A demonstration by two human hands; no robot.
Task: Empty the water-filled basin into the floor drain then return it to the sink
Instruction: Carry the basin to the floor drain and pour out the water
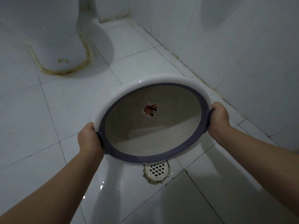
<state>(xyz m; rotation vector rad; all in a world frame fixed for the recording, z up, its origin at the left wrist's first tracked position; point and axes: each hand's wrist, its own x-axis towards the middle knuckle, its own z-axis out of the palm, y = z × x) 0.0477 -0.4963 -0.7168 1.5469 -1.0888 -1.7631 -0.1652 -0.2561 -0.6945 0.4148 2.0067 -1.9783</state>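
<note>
A round white basin (113, 97) with a purple rim and a leaf print on its bottom is tilted steeply toward me, its mouth facing me and its lower rim just above the floor drain (156, 171). My left hand (89, 138) grips the purple handle on the left. My right hand (219, 118) grips the handle on the right. Little or no water shows inside the basin. The white grated drain sits in a chipped tile gap, half hidden by the rim. The tiles around the drain look wet and shiny.
A white toilet base (53, 38) with stained sealant stands at the upper left. A tiled wall (242, 54) runs along the right, meeting the floor in a diagonal grout line. White floor tiles (48, 110) spread to the left and front.
</note>
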